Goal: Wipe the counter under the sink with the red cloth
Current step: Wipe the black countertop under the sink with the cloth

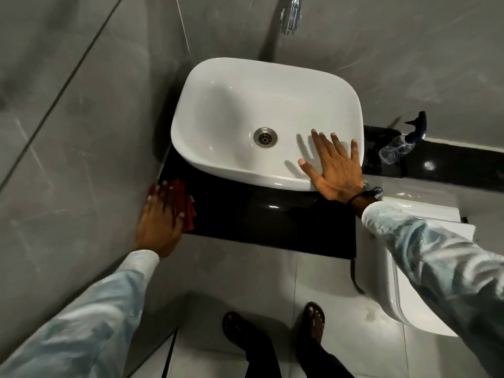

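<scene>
A white vessel sink (234, 105) stands on a glossy black counter (272, 219). My left hand (161, 219) presses flat on the red cloth (188, 211) at the counter's left end, beside the grey wall; most of the cloth is hidden under the palm. My right hand (332, 167) lies with fingers spread over the sink's front right rim, holding nothing.
A clear spray bottle (401, 143) with a dark blue trigger lies on the black ledge right of the sink. A white toilet (409, 268) stands at lower right. A chrome tap (292, 15) hangs above the sink. My sandalled feet (275, 328) stand on the pale floor tiles.
</scene>
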